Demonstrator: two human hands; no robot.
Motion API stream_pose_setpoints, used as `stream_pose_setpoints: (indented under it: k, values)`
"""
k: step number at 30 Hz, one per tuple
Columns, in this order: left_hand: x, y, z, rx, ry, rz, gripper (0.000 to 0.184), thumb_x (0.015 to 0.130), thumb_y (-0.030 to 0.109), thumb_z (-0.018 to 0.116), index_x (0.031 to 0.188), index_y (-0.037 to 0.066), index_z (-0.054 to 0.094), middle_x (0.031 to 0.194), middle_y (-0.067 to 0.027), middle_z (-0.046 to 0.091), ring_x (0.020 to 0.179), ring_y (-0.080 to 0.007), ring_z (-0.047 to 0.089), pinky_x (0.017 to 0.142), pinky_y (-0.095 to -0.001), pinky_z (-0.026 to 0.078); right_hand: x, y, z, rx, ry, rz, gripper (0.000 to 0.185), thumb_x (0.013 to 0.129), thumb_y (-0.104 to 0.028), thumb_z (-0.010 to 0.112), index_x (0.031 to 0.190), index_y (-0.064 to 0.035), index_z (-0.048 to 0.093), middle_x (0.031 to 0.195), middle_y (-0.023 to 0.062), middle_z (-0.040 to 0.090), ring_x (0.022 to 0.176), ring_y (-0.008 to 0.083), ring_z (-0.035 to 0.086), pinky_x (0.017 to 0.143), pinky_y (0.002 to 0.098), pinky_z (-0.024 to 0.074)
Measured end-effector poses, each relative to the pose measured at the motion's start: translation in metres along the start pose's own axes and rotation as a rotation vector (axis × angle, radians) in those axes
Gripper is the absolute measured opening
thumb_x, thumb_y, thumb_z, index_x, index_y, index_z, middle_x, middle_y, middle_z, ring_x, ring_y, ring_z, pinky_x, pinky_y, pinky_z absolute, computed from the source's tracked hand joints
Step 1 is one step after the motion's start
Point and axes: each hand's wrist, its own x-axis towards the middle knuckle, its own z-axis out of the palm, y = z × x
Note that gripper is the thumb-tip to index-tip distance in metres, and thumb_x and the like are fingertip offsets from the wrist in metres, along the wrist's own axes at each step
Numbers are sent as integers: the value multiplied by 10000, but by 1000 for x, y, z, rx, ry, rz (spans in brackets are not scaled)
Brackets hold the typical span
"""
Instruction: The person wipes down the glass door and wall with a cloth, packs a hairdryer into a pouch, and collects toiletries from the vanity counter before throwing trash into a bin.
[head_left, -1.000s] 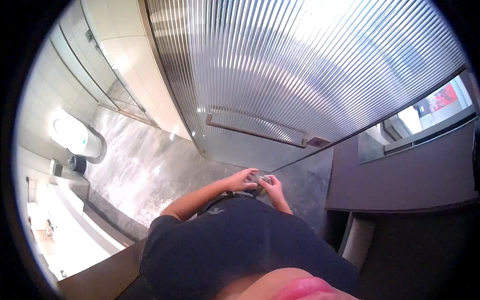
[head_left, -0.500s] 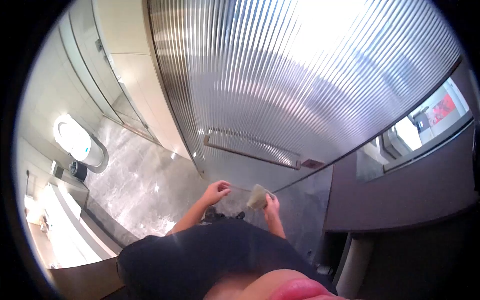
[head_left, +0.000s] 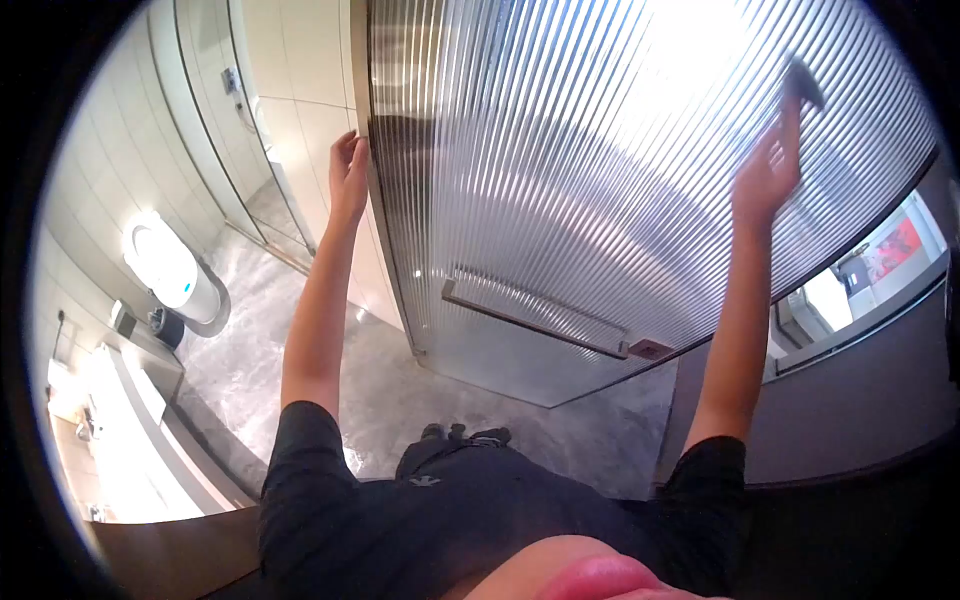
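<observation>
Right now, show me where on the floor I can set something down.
Grey floor looks bare between the toilet and the left forearm, and between the glass door and the dark shirt. Crowded: the spot where the bin sits beside the toilet, and the door's upper part, where the right hand holds a grey object.

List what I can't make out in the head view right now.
All in the head view:
Grey pad at the right hand: texture and exact grip, lost to blur.
Left hand: whether it touches the glass door; its own fingers hide this.
Beyond the door: obscured by ribbed glass and glare.
Door's top: cut off by the upper edge.
White counter: details washed out by brightness.
</observation>
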Motion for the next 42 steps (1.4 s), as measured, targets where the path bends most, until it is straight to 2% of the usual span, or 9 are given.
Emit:
stream_pose_setpoints:
  k: [5,6,14,19,23,29,31,35,42]
  values:
    - [24,-5,26,16,-63,-73,467,996,395,455,1179,-21,559,1000,-89,619,942,-167,558,842,-293,446,48,-74,130,-553,-504,-473,597,921,-194,561,1435,-11,320,1546,160,200,1434,326,165,1156,471,201]
    - [26,-9,30,9,-51,-79,484,997,411,443,1160,-27,569,963,-89,622,906,-167,559,819,-297,448,36,-89,142,-286,-402,-525,570,945,-246,520,1446,-55,329,1532,123,258,1414,250,260,1108,438,342]
    - [13,12,41,351,83,8,484,1014,443,330,986,19,562,759,-200,618,715,-386,608,649,-465,451,20,-137,164,-352,-1113,-578,719,936,-539,444,1509,-184,194,1566,58,188,1436,254,196,1184,418,190]
    - [22,-15,45,442,146,124,462,1015,434,310,901,33,510,741,-255,592,730,-475,568,616,-533,411,135,-93,183,-372,-608,-521,731,900,-524,536,1499,-249,222,1545,53,237,1399,306,275,1138,461,301]
    - [19,-10,42,411,109,102,439,1016,418,315,896,35,491,718,-254,577,707,-492,543,604,-537,394,192,-110,164,-592,-345,-458,639,972,-410,440,1466,-37,281,1555,130,192,1446,330,111,1185,454,102]
    - [23,-14,39,371,64,114,415,1016,382,351,832,24,453,664,-228,553,658,-468,542,573,-519,389,94,-123,208,-367,-483,-572,743,902,-527,524,1507,-249,195,1562,21,194,1412,289,245,1159,462,258]
    - [25,-13,39,332,46,101,415,1016,376,353,823,23,449,654,-228,547,646,-466,540,565,-518,388,52,-170,202,-389,-933,-253,771,893,-535,533,1508,-221,190,1569,-6,171,1440,272,161,1193,468,128]
    - [23,-11,38,338,45,142,414,1017,374,357,820,23,454,634,-220,552,623,-453,551,553,-507,400,35,-165,209,-419,-1042,-603,758,912,-612,414,1516,-243,143,1579,-32,133,1449,235,138,1203,436,74]
    - [21,-7,34,253,-3,89,422,1015,402,351,828,41,462,598,-167,579,592,-405,584,549,-490,425,172,-90,199,-510,-373,-647,735,909,-370,598,1508,-222,199,1584,11,122,1458,265,99,1169,528,128]
